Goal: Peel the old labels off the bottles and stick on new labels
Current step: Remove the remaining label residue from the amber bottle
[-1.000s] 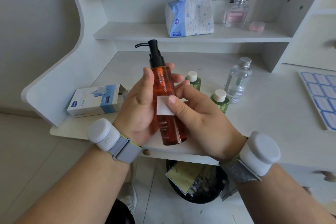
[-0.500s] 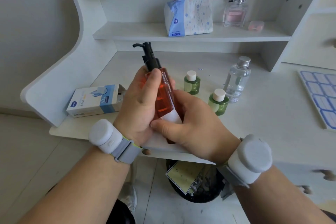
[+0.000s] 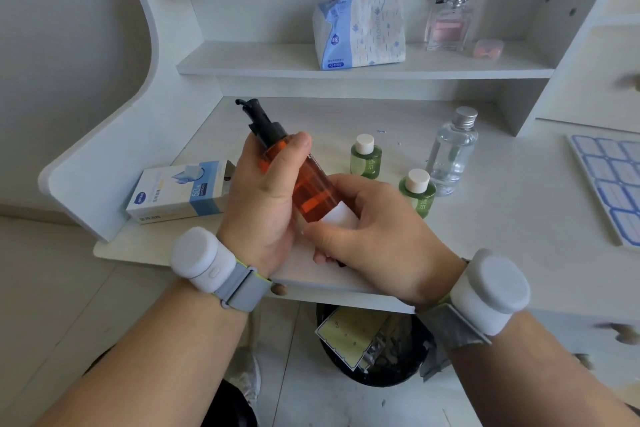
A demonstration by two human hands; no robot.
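Since the earlier frames the orange pump bottle has tipped from upright to a slant, its black pump head now leaning up and to the left, and the bottle has come lower over the desk. The left hand grips the bottle's upper body, thumb curled over the front just below the pump collar, fingers wrapped behind. The right hand is curled round the bottle's lower end, thumb laid along the lower edge of a white label on the bottle; whether the label is fully stuck down cannot be told. The bottle's base is hidden behind the right hand.

On the desk, to the right of the hands, stand two small green bottles with white caps and one clear bottle with a silver cap, all upright and apart from each other. A sheet of blue-bordered labels lies at the desk's right edge. A white and blue box lies to the left of the left hand. On the shelf above are a tissue pack and a perfume bottle. A dark bin holding a yellowish backing sheet stands on the floor under the desk's front edge.
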